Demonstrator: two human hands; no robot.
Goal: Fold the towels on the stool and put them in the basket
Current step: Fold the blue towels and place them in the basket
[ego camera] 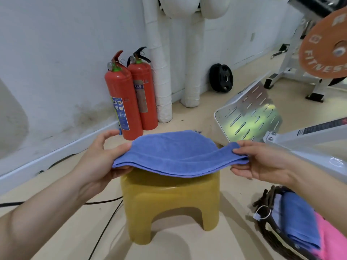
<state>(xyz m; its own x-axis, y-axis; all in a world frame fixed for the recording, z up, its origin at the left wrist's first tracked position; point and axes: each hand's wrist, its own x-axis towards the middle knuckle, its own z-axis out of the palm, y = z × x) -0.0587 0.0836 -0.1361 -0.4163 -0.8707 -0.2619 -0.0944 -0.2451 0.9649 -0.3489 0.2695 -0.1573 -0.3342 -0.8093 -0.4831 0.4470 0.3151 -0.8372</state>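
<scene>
A blue towel, folded into layers, lies across the top of the yellow plastic stool. My left hand pinches its near left corner, thumb on top and fingers beneath. My right hand pinches the near right corner the same way. The towel's near edge is lifted slightly off the stool. A dark woven basket sits on the floor at the lower right. It holds a folded blue towel and a pink one.
Two red fire extinguishers stand against the white wall behind the stool. A white gym machine footplate and frame lie to the right. A black weight plate leans on the wall. A black cable runs across the floor at the left.
</scene>
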